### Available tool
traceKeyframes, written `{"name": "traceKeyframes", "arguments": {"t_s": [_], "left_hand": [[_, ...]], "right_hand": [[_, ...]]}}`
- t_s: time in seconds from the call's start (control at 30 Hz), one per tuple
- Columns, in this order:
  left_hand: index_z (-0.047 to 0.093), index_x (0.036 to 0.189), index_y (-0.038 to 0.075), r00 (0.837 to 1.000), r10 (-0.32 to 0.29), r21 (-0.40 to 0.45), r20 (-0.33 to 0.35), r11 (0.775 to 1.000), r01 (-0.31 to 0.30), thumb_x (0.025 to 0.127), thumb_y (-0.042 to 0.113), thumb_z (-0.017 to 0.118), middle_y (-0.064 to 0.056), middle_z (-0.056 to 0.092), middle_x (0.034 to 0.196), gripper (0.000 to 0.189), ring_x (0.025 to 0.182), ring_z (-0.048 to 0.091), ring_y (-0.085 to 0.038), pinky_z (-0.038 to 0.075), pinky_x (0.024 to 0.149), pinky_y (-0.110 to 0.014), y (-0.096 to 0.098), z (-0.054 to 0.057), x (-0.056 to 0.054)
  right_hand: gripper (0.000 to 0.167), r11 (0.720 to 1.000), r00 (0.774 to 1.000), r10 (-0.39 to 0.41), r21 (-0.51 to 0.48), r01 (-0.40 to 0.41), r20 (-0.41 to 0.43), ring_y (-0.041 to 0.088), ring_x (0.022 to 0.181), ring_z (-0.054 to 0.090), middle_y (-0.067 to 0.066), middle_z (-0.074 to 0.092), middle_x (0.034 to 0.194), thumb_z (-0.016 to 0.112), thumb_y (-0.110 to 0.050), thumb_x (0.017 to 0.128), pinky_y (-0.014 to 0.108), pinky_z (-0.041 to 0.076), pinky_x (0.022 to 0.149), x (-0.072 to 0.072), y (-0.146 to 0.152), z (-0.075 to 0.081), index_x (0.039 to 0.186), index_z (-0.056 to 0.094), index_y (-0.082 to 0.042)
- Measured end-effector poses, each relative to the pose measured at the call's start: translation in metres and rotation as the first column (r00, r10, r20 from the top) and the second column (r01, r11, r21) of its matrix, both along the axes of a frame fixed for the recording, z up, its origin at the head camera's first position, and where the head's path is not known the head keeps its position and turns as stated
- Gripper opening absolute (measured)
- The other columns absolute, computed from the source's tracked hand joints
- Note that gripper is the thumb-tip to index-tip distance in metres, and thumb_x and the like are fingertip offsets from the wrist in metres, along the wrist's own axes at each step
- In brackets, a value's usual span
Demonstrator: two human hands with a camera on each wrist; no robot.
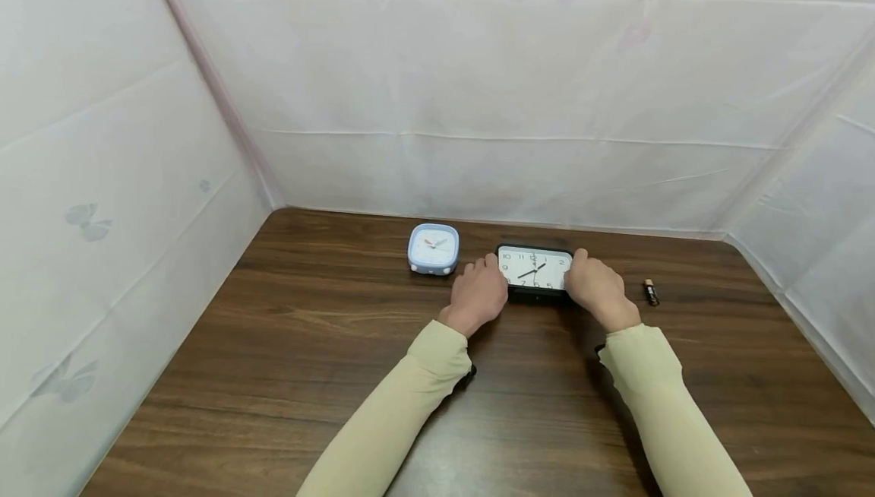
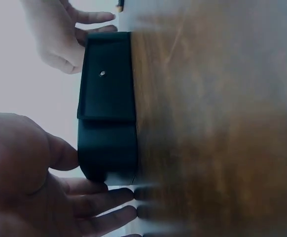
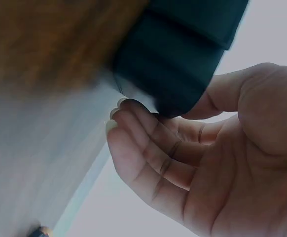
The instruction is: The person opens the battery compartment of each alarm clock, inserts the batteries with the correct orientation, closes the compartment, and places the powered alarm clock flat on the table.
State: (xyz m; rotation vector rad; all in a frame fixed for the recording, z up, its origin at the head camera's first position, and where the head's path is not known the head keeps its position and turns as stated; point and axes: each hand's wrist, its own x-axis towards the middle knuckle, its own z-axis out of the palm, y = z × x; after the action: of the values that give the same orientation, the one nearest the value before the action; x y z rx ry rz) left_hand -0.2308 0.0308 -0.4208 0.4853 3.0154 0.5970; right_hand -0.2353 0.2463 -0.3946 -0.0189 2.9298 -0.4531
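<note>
A black rectangular clock (image 1: 536, 269) with a white face stands on the brown table, its face turned up toward the head camera. My left hand (image 1: 478, 291) pinches its left end; in the left wrist view the thumb (image 2: 63, 154) presses one side and the fingers reach round the end. At the other end, my right hand (image 1: 598, 289) grips the clock between thumb and curled fingers (image 3: 138, 143). The clock's dark underside (image 2: 106, 84) shows in the left wrist view, close along the tabletop.
Left of my hands sits a small light-blue alarm clock (image 1: 434, 248). A black battery with a copper-coloured end (image 1: 651, 292) lies right of my right hand. White sheeting (image 1: 478, 102) walls the table (image 1: 273, 375) at the back and both sides.
</note>
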Motion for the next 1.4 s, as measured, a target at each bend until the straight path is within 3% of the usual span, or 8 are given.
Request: {"name": "traceKeyframes", "arguments": {"t_s": [0.1,0.37,0.63,0.93,1.27,1.4], "left_hand": [[0.057,0.123,-0.005,0.999,-0.006,-0.021,-0.041,1.0,0.005,0.112,0.019,0.049,-0.018,0.065,0.108,0.028,0.103,0.064,-0.034,0.056,0.078,-0.044,-0.001,0.0,0.008],[0.058,0.11,-0.002,0.993,-0.027,-0.065,-0.114,0.998,0.02,0.111,0.018,0.051,-0.017,0.064,0.099,0.022,0.092,0.064,-0.033,0.055,0.067,-0.042,-0.009,-0.002,0.026],[0.055,0.104,0.0,0.993,-0.055,-0.07,-0.104,0.996,0.048,0.111,0.019,0.05,-0.014,0.06,0.093,0.02,0.088,0.062,-0.031,0.053,0.065,-0.042,-0.019,-0.001,0.041],[0.053,0.1,0.0,0.991,-0.074,-0.076,-0.107,0.995,0.066,0.11,0.016,0.053,-0.012,0.055,0.086,0.018,0.079,0.057,-0.028,0.05,0.058,-0.041,-0.039,0.002,0.061],[0.05,0.094,-0.001,0.974,-0.107,-0.1,-0.2,0.991,0.088,0.107,0.01,0.056,-0.01,0.049,0.078,0.019,0.069,0.049,-0.024,0.046,0.052,-0.035,-0.063,0.001,0.082],[0.051,0.096,-0.002,0.979,-0.098,-0.089,-0.179,0.993,0.083,0.106,0.009,0.057,-0.01,0.051,0.08,0.016,0.071,0.05,-0.025,0.048,0.054,-0.038,-0.07,0.003,0.085]], "right_hand": [[0.029,1.0,0.999,-0.002,0.026,0.004,-0.042,0.038,0.065,0.06,0.021,0.056,0.074,0.04,-0.009,0.107,0.055,0.052,0.063,0.008,-0.003,-0.005,0.116,0.047,0.019],[0.034,0.998,0.997,0.05,0.051,-0.048,-0.05,0.035,0.064,0.06,0.02,0.057,0.078,0.042,-0.009,0.107,0.052,0.052,0.061,0.025,-0.008,-0.004,0.121,0.045,0.022],[0.027,0.994,0.99,0.108,0.038,-0.105,-0.091,0.025,0.054,0.049,0.012,0.052,0.067,0.043,-0.007,0.106,0.04,0.043,0.051,0.044,-0.007,-0.008,0.111,0.049,0.019],[0.017,0.99,0.986,0.133,0.06,-0.127,-0.104,0.026,0.06,0.056,0.011,0.056,0.072,0.048,-0.007,0.102,0.048,0.05,0.056,0.058,-0.022,-0.004,0.1,0.051,0.01],[0.012,0.986,0.979,0.168,0.028,-0.166,-0.116,0.022,0.056,0.051,0.006,0.052,0.066,0.052,-0.008,0.098,0.043,0.046,0.052,0.071,-0.038,-0.001,0.092,0.053,0.002],[0.012,0.985,0.977,0.173,0.029,-0.171,-0.123,0.023,0.057,0.052,0.006,0.053,0.066,0.053,-0.009,0.098,0.045,0.048,0.055,0.074,-0.043,-0.002,0.094,0.054,0.002]]}}
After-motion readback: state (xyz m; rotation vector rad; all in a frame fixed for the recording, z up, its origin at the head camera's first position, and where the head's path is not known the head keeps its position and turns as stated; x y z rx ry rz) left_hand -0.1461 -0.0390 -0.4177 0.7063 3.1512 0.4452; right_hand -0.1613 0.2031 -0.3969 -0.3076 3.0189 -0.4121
